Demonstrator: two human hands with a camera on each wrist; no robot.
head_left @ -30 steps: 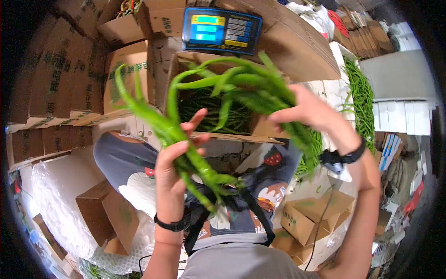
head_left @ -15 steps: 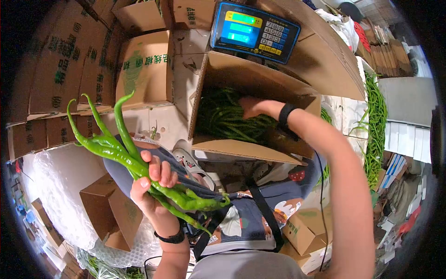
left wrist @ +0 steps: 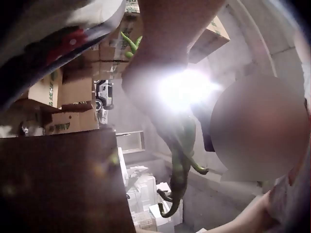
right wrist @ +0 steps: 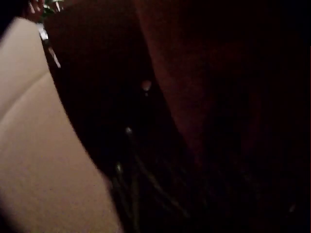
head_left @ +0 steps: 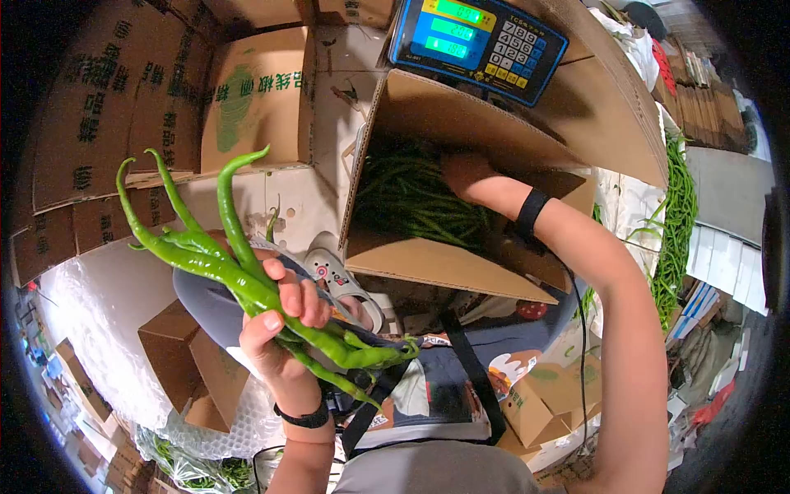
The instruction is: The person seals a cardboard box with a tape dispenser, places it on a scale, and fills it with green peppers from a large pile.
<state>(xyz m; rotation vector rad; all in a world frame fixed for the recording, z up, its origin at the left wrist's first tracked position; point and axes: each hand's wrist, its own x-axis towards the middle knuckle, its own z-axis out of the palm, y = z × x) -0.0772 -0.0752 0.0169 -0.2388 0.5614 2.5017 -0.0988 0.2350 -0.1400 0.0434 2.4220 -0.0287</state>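
Observation:
My left hand (head_left: 284, 329) grips several long green peppers (head_left: 222, 267) at the lower left of the head view, fingers curled round their middle. In the left wrist view, pepper ends (left wrist: 181, 174) hang past the glare on the hand. Inside the open cardboard box (head_left: 444, 267), my right hand (head_left: 471, 177) reaches down beside a heap of green peppers (head_left: 415, 198); its fingers are hidden in shadow. The right wrist view is very dark, with faint pepper stems (right wrist: 155, 182) near the hand.
A lit scale display (head_left: 477, 45) stands behind the box. Stacked cartons (head_left: 259, 99) fill the left, with bubble wrap (head_left: 107, 337) below. More peppers (head_left: 679, 222) lie at the right; a small carton (head_left: 543, 403) sits lower right.
My right hand has gone from holding a bunch of peppers above the box to down inside it. The left hand has moved left and lower, still gripping its peppers.

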